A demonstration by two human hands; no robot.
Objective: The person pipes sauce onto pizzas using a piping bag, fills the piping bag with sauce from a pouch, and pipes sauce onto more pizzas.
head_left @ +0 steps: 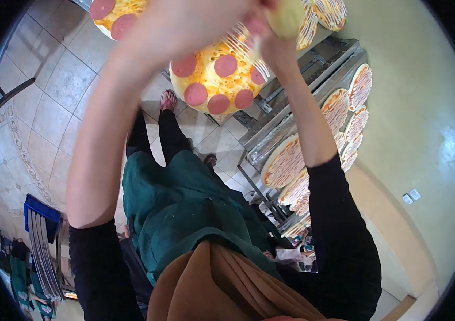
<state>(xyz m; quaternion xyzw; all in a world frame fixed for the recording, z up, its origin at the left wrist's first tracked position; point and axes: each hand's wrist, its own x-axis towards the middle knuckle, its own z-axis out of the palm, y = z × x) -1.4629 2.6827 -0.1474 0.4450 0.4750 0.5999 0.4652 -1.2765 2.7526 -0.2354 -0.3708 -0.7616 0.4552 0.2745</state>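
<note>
A round pizza [218, 80] with sausage slices and browned cheese lies below my hands, with several white sauce lines across its upper right. My right hand [277, 49], partly blurred, is closed around a pale yellow, soft-looking bag [286, 18] just over the pizza's right edge. From the left, my left hand [214, 16] reaches across above the pizza, close to the bag. It is smeared by motion, and its fingers are cut off at the top of the view, so I cannot see what they hold.
Another pizza [119, 18] lies at the upper left. Several pizzas with white sauce stripes [286, 160] sit along a metal rack [302, 85] on the right, beside a pale wall [414, 107]. Blue chairs [43, 214] are stacked at the left on the tiled floor [67, 69].
</note>
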